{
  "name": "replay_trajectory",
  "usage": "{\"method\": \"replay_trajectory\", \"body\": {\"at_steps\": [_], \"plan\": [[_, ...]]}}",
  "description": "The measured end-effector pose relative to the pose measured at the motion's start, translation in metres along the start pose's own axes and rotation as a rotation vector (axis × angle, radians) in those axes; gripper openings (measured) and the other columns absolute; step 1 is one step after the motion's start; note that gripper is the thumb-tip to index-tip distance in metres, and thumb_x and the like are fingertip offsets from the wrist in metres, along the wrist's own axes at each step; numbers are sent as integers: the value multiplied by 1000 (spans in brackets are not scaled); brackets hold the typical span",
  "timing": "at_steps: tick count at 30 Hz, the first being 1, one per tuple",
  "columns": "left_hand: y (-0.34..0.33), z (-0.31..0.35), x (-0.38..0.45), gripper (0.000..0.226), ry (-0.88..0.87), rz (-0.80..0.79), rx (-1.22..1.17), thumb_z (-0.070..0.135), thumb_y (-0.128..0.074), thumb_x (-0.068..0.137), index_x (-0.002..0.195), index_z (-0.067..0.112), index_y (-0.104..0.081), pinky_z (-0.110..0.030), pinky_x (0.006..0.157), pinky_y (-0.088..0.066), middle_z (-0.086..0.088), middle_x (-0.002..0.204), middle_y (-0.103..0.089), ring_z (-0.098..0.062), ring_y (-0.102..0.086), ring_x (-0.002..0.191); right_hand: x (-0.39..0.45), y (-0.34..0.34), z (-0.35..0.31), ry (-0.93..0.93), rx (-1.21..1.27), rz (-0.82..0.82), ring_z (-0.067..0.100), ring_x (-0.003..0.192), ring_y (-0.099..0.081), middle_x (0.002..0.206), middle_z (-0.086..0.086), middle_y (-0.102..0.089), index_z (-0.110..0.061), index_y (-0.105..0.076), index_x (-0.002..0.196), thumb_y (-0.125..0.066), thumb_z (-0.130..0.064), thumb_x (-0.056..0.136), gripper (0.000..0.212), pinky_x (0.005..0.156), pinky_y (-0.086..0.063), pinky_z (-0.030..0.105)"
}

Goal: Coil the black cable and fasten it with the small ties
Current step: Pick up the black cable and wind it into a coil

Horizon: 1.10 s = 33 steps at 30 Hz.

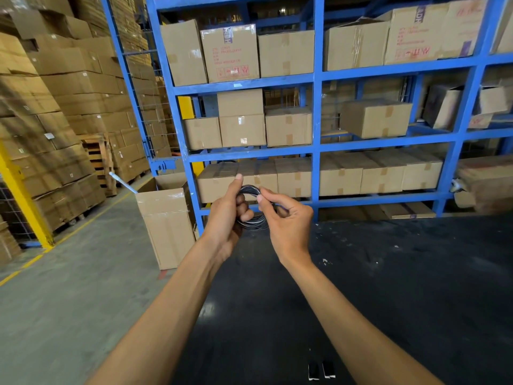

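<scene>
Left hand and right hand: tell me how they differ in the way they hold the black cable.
The left hand wraps its curled fingers round the coiled black cable from the left, thumb pointing up; the right hand only pinches the coil's upper right part between thumb and fingertip. The left hand carries the bundle; the right hand seems to be guiding a loop. Both are raised above the dark table, gripping the same coil.

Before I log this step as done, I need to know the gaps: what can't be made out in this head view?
- Coiled black cable: its ends and loop count, hidden by the left hand and right hand.
- Any tie on the coil: too small, covered by fingers.
- Two small black pieces on the dark table: too small to identify.
</scene>
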State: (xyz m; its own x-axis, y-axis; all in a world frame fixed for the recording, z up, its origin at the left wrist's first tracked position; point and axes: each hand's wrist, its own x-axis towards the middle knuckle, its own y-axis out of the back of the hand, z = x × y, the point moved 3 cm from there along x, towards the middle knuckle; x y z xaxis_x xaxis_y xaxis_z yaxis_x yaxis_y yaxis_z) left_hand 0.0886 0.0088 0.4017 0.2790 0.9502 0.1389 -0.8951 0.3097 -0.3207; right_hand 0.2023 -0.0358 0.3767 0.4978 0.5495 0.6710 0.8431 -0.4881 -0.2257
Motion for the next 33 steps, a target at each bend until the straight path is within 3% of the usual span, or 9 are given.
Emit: {"method": "replay_trajectory", "body": {"at_steps": [5, 8, 11, 16, 21, 23, 29, 33], "plan": [[9, 10, 2, 43, 196, -294, 55, 53, -55, 91, 63, 21, -56, -30, 69, -56, 7, 44, -38, -14, -57, 58, 17, 6, -7, 218, -208, -92, 8, 93, -72, 99, -1, -74, -4, -76, 102, -74, 0, 84, 19, 81, -61, 29], [13, 18, 0, 40, 252, -388, 86, 50, -49, 95, 72, 19, -61, -32, 69, -58, 7, 47, -47, -14, -68, 71, 28, 8, -8, 203, -199, -183, 9, 92, -72, 99, -1, -75, -4, -76, 102, -74, -2, 84, 18, 83, -59, 25], [16, 25, 1, 37, 270, -434, 130, 50, -49, 94, 77, 19, -61, -36, 74, -59, 6, 52, -52, -14, -69, 78, 39, 9, -9, 184, -181, -285, 11, 91, -73, 100, 6, -77, -2, -76, 102, -73, -3, 85, 17, 83, -61, 30], [17, 16, 0, 46, 303, -433, 87, 59, -47, 90, 68, 20, -58, -36, 75, -58, 6, 46, -43, -13, -58, 64, 42, 8, -7, 175, -180, -402, 7, 93, -73, 100, 1, -76, -5, -76, 102, -71, -3, 87, 16, 83, -60, 25], [20, 4, -1, 39, 270, -482, 10, 49, -50, 94, 69, 21, -55, -33, 79, -53, 8, 44, -37, -13, -52, 60, 38, 11, 3, 154, -122, -419, 7, 90, -73, 98, 0, -76, -7, -76, 101, -72, -3, 86, 16, 82, -60, 28], [20, 1, 0, 40, 240, -478, 28, 47, -46, 97, 68, 21, -54, -28, 74, -53, 9, 44, -36, -12, -50, 58, 36, 12, 9, 119, -71, -395, 8, 85, -73, 96, 1, -76, -8, -76, 101, -72, -2, 86, 17, 80, -60, 29], [15, -21, 4, 52, 233, -273, -67, 49, -35, 100, 59, 20, -51, -25, 58, -49, 8, 42, -27, -13, -40, 48, 23, 14, 31, 57, -80, -305, 12, 88, -74, 94, -4, -76, -13, -75, 96, -72, -7, 87, 12, 77, -62, 38], [11, -30, 10, 51, 234, -170, -113, 38, -43, 99, 51, 22, -50, -22, 48, -35, 9, 40, -27, -11, -29, 43, 15, 14, 40, 18, -36, -263, 12, 89, -75, 96, 1, -78, -11, -75, 98, -72, -6, 86, 14, 81, -61, 33]]}}
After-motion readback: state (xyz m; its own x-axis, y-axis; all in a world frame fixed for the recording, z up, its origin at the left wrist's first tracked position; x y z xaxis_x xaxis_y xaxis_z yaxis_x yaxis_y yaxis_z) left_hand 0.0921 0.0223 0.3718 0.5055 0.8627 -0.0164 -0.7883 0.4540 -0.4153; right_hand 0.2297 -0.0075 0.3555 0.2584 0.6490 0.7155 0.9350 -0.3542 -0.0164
